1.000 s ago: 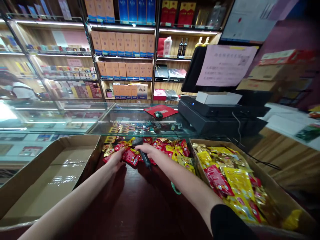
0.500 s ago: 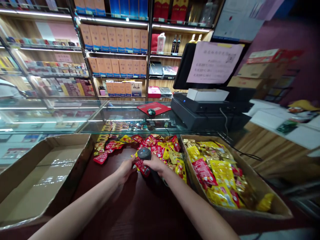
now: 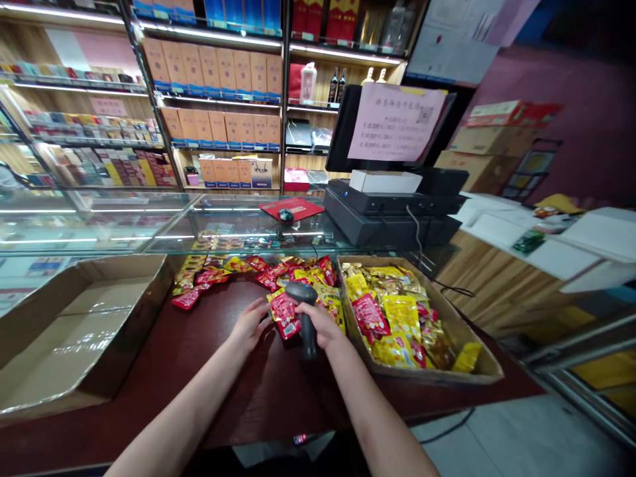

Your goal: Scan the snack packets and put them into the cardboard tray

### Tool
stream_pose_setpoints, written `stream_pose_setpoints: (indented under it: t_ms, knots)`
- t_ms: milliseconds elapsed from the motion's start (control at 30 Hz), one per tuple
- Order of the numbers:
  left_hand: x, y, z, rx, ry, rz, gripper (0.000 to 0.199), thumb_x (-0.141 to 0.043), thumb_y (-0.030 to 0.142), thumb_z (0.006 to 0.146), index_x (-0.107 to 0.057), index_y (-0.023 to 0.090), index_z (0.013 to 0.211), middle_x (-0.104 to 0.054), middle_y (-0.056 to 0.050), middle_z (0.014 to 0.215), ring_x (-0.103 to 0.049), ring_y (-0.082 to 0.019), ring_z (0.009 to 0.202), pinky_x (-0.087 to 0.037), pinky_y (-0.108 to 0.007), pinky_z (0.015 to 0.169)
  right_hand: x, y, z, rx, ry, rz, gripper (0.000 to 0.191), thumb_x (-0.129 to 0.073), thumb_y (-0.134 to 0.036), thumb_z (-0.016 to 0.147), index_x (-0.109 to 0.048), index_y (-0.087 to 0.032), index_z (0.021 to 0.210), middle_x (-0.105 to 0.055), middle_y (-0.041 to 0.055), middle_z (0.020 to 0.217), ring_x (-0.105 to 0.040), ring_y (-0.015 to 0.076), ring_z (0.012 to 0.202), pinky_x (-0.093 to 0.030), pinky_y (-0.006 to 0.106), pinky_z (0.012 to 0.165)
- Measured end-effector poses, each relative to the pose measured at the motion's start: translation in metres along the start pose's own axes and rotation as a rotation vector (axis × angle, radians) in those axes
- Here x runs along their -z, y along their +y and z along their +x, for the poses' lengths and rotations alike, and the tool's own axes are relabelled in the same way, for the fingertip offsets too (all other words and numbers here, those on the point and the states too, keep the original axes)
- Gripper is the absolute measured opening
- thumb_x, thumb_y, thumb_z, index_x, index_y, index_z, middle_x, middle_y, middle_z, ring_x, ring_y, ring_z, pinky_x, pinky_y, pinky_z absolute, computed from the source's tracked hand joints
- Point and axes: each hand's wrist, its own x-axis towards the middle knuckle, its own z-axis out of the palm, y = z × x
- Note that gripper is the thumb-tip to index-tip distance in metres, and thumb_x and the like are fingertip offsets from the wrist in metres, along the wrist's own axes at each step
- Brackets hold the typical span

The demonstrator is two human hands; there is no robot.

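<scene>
My right hand (image 3: 320, 323) is wrapped round the handle of a dark barcode scanner (image 3: 308, 328), its head above a red packet (image 3: 285, 314). My left hand (image 3: 252, 322) is just left of that packet, fingers apart, holding nothing. Behind both hands, red and yellow snack packets (image 3: 325, 295) lie heaped on the dark red tabletop (image 3: 223, 384), with a line of them running left. On the right, a cardboard tray (image 3: 447, 377) holds many yellow, red and gold packets. Another cardboard tray (image 3: 79, 331) on the left shows its bare bottom.
Behind the tabletop is a glass counter (image 3: 223, 215) with a red mat (image 3: 298, 209) and a mouse (image 3: 285, 215). A monitor (image 3: 342, 132) stands over a dark cash drawer (image 3: 368, 222). Stocked shelves line the back, and a cable (image 3: 454, 289) trails beyond the right tray.
The view has shifted. My left hand has let go of the red packet and drawn back left with its fingers spread. The scanner, still in my right hand, has moved right, leaving more of the packet visible.
</scene>
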Motion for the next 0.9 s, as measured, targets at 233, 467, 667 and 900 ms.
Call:
stream_pose_setpoints:
  t_ms: [233, 467, 667, 900]
  knots:
    - [0.009, -0.002, 0.005, -0.002, -0.119, 0.268, 0.033, -0.072, 0.019, 0.069, -0.064, 0.013, 0.100, -0.068, -0.009, 0.090, -0.063, -0.014, 0.075, -0.049, -0.021, 0.065, 0.007, -0.013, -0.009, -0.096, -0.096, 0.250, 0.036, -0.056, -0.022, 0.062, -0.066, -0.013, 0.095, -0.058, -0.0014, 0.056, -0.044, 0.0075, 0.040, -0.034, 0.018, 0.038]
    - [0.006, 0.015, 0.013, 0.015, -0.306, 0.336, 0.033, -0.080, 0.024, 0.059, -0.066, 0.012, 0.086, -0.068, -0.009, 0.084, -0.064, -0.015, 0.070, -0.052, -0.027, 0.067, -0.003, -0.010, -0.010, 0.019, -0.129, 0.278, 0.032, -0.059, -0.022, 0.062, -0.067, -0.014, 0.092, -0.063, 0.0000, 0.065, -0.048, 0.0069, 0.046, -0.038, 0.017, 0.042]
    - [-0.008, 0.052, 0.029, -0.044, -0.223, 0.402, 0.038, -0.084, 0.024, 0.049, -0.063, 0.012, 0.079, -0.067, -0.005, 0.074, -0.062, -0.013, 0.060, -0.052, -0.028, 0.061, -0.016, -0.012, -0.027, 0.170, 0.045, 0.070, 0.032, -0.064, -0.016, 0.057, -0.067, -0.015, 0.088, -0.066, 0.0026, 0.076, -0.058, 0.0121, 0.068, -0.048, 0.021, 0.060]
    - [-0.028, 0.073, 0.044, -0.047, -0.186, 0.436, 0.031, -0.081, 0.019, 0.054, -0.056, 0.014, 0.072, -0.064, -0.002, 0.065, -0.059, -0.012, 0.051, -0.046, -0.022, 0.047, -0.028, 0.004, -0.047, 0.146, 0.041, -0.002, 0.033, -0.069, -0.024, 0.057, -0.062, -0.016, 0.088, -0.064, 0.0063, 0.091, -0.062, 0.0200, 0.080, -0.053, 0.028, 0.055]
